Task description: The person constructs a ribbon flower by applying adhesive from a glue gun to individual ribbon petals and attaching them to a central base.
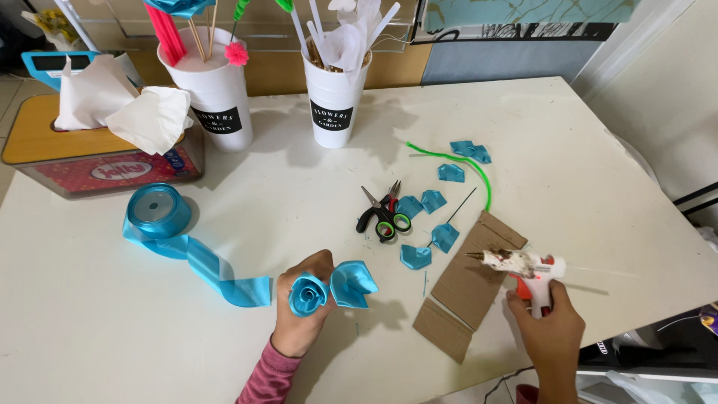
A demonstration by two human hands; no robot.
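Observation:
My left hand (301,314) holds a blue ribbon rose (308,294) upright near the table's front edge, with a folded blue petal (353,284) sticking out to its right. My right hand (552,322) grips a white and orange glue gun (523,268), its nozzle pointing left over a strip of brown cardboard (467,288). Several folded blue ribbon petals (432,200) lie on the white table (112,314) between the hands and farther back. A blue ribbon spool (158,211) sits at the left, its loose tail (224,273) running toward my left hand.
Black-handled scissors (383,215) lie mid-table. A green pipe cleaner (467,168) curves behind the petals, beside a thin dark wire (461,206). Two white buckets (215,93) (332,93) holding sticks and paper stand at the back. A wood-topped tissue box (82,146) sits back left.

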